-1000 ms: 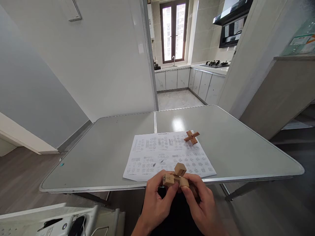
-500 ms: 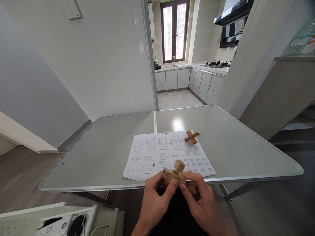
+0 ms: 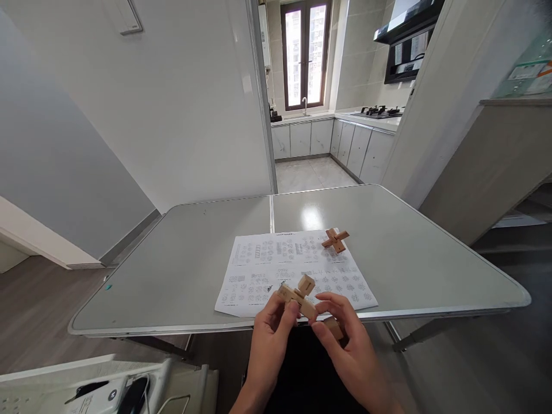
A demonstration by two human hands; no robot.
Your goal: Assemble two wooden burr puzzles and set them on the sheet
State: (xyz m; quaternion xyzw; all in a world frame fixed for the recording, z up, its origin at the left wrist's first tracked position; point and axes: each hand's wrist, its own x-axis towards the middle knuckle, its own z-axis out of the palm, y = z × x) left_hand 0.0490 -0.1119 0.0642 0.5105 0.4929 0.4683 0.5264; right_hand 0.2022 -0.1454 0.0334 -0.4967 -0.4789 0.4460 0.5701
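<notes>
My left hand (image 3: 271, 336) is closed on a partly joined burr puzzle (image 3: 307, 309) of pale wood, pinched between thumb and fingers above the table's front edge. One of its blocks sticks up at an angle from the longer notched piece. Close on the right, my right hand (image 3: 351, 345) has its fingers curled around a loose wooden block (image 3: 333, 328). The right fingertips are at the puzzle's right end; whether they touch it I cannot tell. Beyond both hands lies a printed instruction sheet (image 3: 254, 287) with rows of small diagrams, and a darker cross-shaped wooden puzzle (image 3: 335, 240) on its far right corner.
The grey folding table (image 3: 172, 270) has a metal rim and a centre seam. Below it at the left, a pale plastic tub (image 3: 99, 368) holds a white box and dark items. A tiny teal bit (image 3: 108, 287) lies near the table's left edge. Behind is a kitchen.
My left hand has tilted the puzzle and drawn it slightly left. The right fingers have loosened from its right end, while the loose block stays in my right hand.
</notes>
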